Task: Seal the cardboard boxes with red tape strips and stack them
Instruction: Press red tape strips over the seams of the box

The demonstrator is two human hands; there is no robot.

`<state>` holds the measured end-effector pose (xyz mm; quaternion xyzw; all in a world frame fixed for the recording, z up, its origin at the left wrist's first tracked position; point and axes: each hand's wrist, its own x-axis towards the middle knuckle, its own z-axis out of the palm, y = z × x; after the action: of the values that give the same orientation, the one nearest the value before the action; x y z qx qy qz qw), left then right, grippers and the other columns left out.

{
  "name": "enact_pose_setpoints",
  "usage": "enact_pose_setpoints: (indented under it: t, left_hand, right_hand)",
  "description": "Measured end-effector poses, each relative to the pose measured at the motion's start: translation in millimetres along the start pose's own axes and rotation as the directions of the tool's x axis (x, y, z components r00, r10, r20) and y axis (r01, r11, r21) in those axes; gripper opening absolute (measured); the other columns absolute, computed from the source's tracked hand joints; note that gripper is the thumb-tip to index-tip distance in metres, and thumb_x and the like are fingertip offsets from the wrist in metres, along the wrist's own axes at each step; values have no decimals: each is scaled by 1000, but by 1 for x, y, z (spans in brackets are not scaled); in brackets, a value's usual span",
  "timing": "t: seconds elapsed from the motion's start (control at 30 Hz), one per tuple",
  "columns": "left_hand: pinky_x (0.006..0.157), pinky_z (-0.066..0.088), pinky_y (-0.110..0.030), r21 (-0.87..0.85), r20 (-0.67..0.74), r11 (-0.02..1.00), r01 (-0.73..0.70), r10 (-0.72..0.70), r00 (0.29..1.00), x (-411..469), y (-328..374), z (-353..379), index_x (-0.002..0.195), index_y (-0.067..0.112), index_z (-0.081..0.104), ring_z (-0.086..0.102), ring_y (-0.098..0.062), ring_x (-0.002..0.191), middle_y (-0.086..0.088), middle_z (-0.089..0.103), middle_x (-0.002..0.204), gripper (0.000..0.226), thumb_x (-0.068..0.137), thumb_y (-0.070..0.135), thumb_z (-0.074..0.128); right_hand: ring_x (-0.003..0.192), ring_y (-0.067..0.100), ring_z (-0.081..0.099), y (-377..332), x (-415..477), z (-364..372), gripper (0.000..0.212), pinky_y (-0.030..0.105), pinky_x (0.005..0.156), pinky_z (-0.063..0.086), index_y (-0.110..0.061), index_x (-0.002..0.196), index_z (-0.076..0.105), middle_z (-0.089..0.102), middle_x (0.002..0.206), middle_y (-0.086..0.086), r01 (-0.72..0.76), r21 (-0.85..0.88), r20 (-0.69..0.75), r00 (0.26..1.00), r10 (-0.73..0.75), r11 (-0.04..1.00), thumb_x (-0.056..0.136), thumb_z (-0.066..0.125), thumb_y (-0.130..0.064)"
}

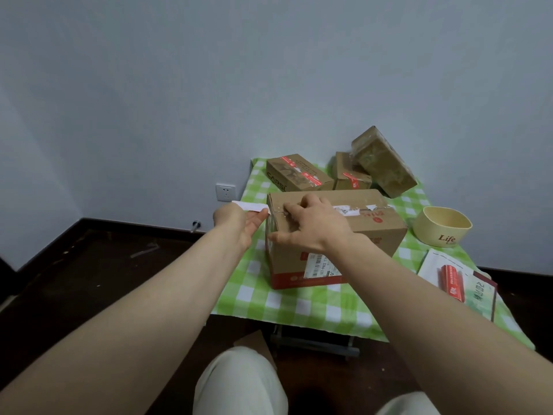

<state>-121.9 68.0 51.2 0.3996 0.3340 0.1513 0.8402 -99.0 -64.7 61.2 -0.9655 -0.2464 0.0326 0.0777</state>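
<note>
Forearms rise to mid-frame, where the left grip pinches a tape strip. Its long axis points toward frame right, at the seam of the large box. Nearer that seam, the right grip clasps the box's left end.

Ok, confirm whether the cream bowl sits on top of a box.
No, the cream bowl rests on the checked cloth beside the large box.
</note>
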Motion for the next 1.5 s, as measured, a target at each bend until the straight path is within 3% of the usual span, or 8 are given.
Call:
enact_pose_setpoints:
  t: [0.1, 0.37, 0.53, 0.63, 0.77, 1.17, 1.33, 1.5]
  left_hand:
    - [85, 54, -41, -19, -43, 1000, 15, -16, 999, 3, 1, -6, 134, 0, 35, 60, -44, 100, -36, 52, 121, 40, 98, -2, 19]
    - [82, 54, -38, 77, 57, 997, -29, 24, 998, 0, 8, -9, 140, 0, 29, 62, -36, 84, -28, 58, 99, 41, 100, 4, 24]
    - [79, 56, -35, 211, 272, 947, -242, 181, 945, -7, 12, 8, 128, 0, 41, 62, -33, 90, -28, 57, 106, 31, 102, 15, 32]
    - [81, 55, -31, 263, 495, 809, -526, 355, 793, -22, 6, 15, 88, 16, 52, 60, -32, 89, -16, 57, 94, 14, 98, 21, 44]
    - [72, 44, -20, 303, 809, 302, -904, 419, 412, -30, -7, 9, 79, 34, 47, 59, -2, 75, 10, 60, 75, 17, 83, 49, 41]
    - [100, 39, -23, -33, 972, -348, -937, 205, -111, -26, -17, -5, 95, 4, 60, 52, -21, 111, -13, 55, 123, 21, 95, 18, 44]
    - [78, 54, -41, 27, 980, -356, -934, 195, -46, -22, -14, -11, 105, 20, 51, 59, -24, 103, -2, 37, 133, 19, 97, 33, 39]
    - [71, 50, -28, 159, 954, -341, -927, 294, 55, -24, -14, -16, 101, 14, 61, 57, -12, 87, 1, 63, 102, 33, 95, 39, 39]
  right_hand:
    - [128, 27, 34, -1, 0, 1, 75, 42, 102, 38, -29, 140, 36, 37, 134, 6, -6, -4, 10, 1000, 6, 1000, 78, 48, -70]
    - [122, 25, 42, 2, -2, -9, 61, 37, 101, 39, -25, 129, 54, 47, 126, 6, -36, 202, 71, 997, 23, 979, 84, 46, -65]
    - [74, 15, 61, 17, 1, -31, 30, 31, 72, 51, -13, 80, 71, 69, 84, 0, -191, 806, -14, 940, 340, 560, 92, 54, -34]
    - [51, 15, 55, 20, -2, -38, 44, 24, 47, 43, -2, 88, 68, 64, 72, 8, -284, 921, 206, 936, 284, 266, 87, 58, -44]
    - [51, 11, 57, 29, -3, -38, 39, 18, 43, 42, -10, 75, 67, 65, 68, 4, -361, 924, 340, 927, 157, 129, 79, 66, -49]
    - [54, 13, 67, 54, -15, -45, 10, 18, 50, 56, 0, 90, 66, 70, 65, 10, -252, 963, 258, 965, 52, -98, 82, 62, 4]
    - [52, 12, 66, 56, -20, -52, 16, 18, 48, 54, -3, 89, 67, 71, 62, 8, -151, 988, 149, 976, 157, 1, 78, 65, 9]
    - [52, 9, 66, 54, -25, -53, 21, 15, 47, 52, -7, 84, 69, 72, 62, 3, -88, 996, 83, 979, 189, 17, 73, 68, 11]
